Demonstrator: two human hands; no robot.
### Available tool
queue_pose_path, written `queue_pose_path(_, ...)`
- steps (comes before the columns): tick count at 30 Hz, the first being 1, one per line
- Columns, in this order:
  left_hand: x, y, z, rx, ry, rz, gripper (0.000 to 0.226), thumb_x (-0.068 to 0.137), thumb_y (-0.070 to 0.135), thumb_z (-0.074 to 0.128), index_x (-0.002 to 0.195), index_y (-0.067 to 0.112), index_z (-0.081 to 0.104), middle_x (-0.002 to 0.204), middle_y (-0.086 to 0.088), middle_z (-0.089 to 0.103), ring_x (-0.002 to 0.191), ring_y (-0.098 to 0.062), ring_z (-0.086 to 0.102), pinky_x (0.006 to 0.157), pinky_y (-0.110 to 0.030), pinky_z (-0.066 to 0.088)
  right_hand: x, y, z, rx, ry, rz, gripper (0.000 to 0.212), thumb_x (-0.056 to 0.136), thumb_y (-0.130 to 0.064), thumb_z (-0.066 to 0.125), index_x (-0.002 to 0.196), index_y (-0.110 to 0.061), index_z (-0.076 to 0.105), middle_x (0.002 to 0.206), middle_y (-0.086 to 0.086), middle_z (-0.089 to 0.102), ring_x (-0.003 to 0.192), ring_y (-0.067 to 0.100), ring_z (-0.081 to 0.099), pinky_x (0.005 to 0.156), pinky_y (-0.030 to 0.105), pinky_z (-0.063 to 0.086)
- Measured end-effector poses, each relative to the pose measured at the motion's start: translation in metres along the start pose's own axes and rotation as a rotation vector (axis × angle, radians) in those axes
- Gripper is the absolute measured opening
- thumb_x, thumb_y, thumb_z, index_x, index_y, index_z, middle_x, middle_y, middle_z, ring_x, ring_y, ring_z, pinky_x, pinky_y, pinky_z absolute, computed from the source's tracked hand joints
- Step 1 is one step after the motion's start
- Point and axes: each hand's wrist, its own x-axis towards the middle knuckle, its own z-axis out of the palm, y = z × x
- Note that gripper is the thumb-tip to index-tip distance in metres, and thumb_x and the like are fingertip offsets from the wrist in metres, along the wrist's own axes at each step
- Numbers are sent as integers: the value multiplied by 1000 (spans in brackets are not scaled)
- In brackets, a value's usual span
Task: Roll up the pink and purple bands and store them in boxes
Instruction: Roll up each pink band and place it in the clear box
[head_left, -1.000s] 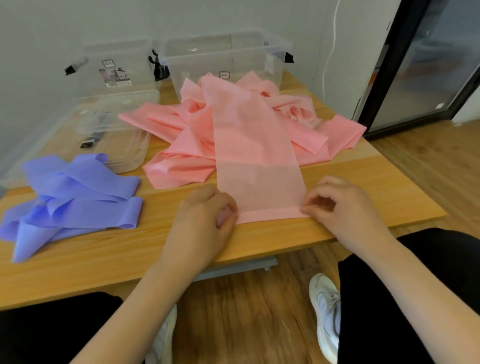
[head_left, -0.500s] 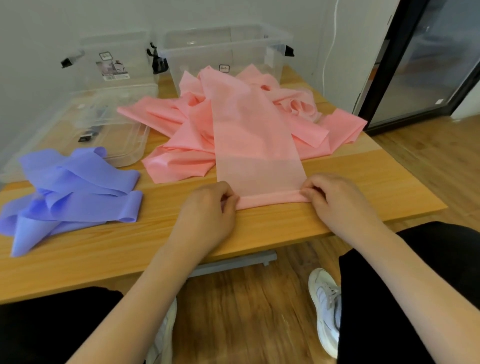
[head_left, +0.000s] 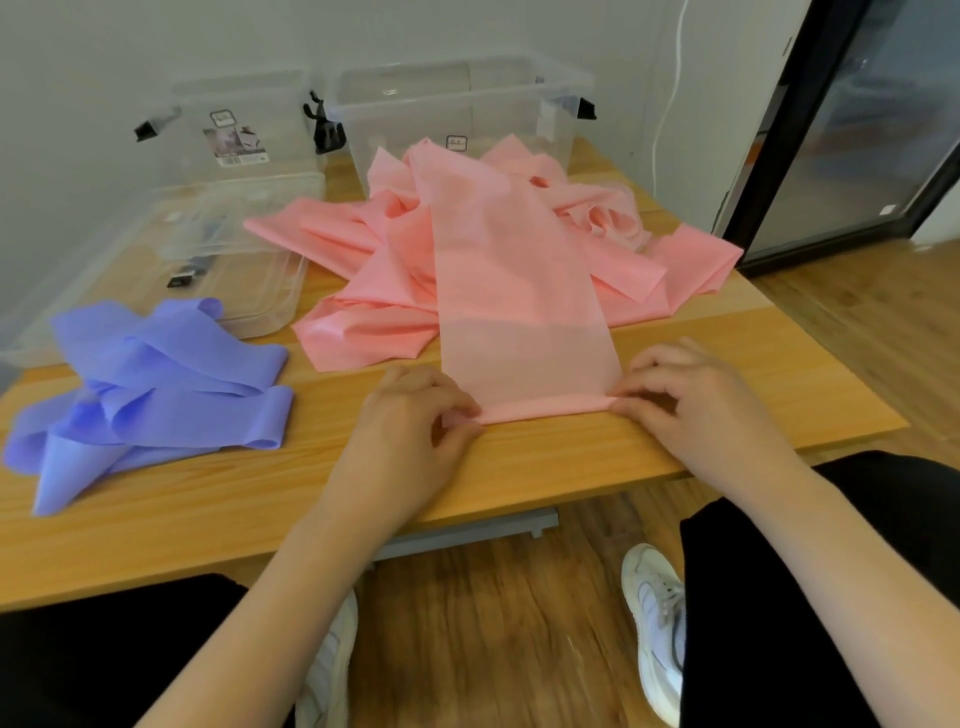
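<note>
Both hands pinch the ends of the thin roll just begun in the pink band (head_left: 524, 322): the left hand (head_left: 410, 431) at its left end, the right hand (head_left: 691, 400) at its right. Rolling has barely started; next, an even turn away, toward the heaped band. The purple band (head_left: 156, 384) lies untouched, left on the table (head_left: 571, 457); the clear boxes (head_left: 462, 109) wait behind.

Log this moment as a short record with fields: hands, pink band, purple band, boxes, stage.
left hand: pinches the left end of the pink roll
right hand: pinches the right end of the roll
pink band: near end rolled into a thin roll on the table; the rest lies unrolled and heaped behind
purple band: loose heap on the left, untouched
boxes: two clear boxes at the back, a lid lying flat
stage: rolling barely begun, nothing stored
</note>
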Motion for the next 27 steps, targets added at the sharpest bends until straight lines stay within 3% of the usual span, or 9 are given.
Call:
queue_pose_path(4,4,5,-2,-56,9,-72,5,86,16,61,87,15,66,79,8,57,71,-3,49,67,-6,36,2,-2,4,22,35,11,10,84,-7,63,86,-10,72,81,-6,62,84,16,54,76,18,35)
queue_pose_path(8,2,6,-1,-63,22,-154,4,86,16,60,83,19,60,69,11,54,64,-1,49,60,-13,39,1,-4,4,158,15,146,17,85,-9,62,83,-26,65,78,-15,61,71,0,53,67,1,35)
queue_pose_path(11,2,1,0,-54,26,-173,13,83,11,60,80,21,55,63,11,50,60,-4,48,55,-14,37,2,-4,3,215,69,215,24,79,-10,67,70,-30,57,68,-11,60,63,-2,52,59,6,38)
queue_pose_path(13,1,0,-1,-17,51,-87,15,82,8,60,86,22,58,73,9,53,66,-5,48,61,-15,38,2,-4,3,221,78,232,21,76,-10,71,68,-26,60,67,-9,60,64,-1,52,59,7,39)
queue_pose_path(16,0,-1,1,70,46,85,28,80,13,46,93,19,70,86,-1,58,78,-16,51,66,-31,44,2,-3,4,149,85,209,18,75,-11,73,67,-24,63,70,-11,57,66,3,51,62,6,37)
queue_pose_path(19,-1,1,0,47,-13,138,39,76,19,38,88,17,75,83,1,60,79,-19,54,67,-32,45,2,0,1,129,62,143,12,76,-15,72,71,-25,66,79,-13,55,77,1,51,69,6,34)
queue_pose_path(24,-2,3,1,23,-20,56,23,79,32,58,89,17,72,86,6,61,82,-8,52,71,-10,33,0,6,-2,99,-51,39,11,73,-20,74,82,-21,68,86,-13,58,87,7,51,78,8,34)
queue_pose_path(27,1,4,2,-3,0,15,5,84,21,66,85,16,67,78,8,57,73,-7,50,63,-11,36,1,4,-1,86,-13,21,8,83,-14,65,80,-21,67,81,-11,60,84,9,54,76,8,35)
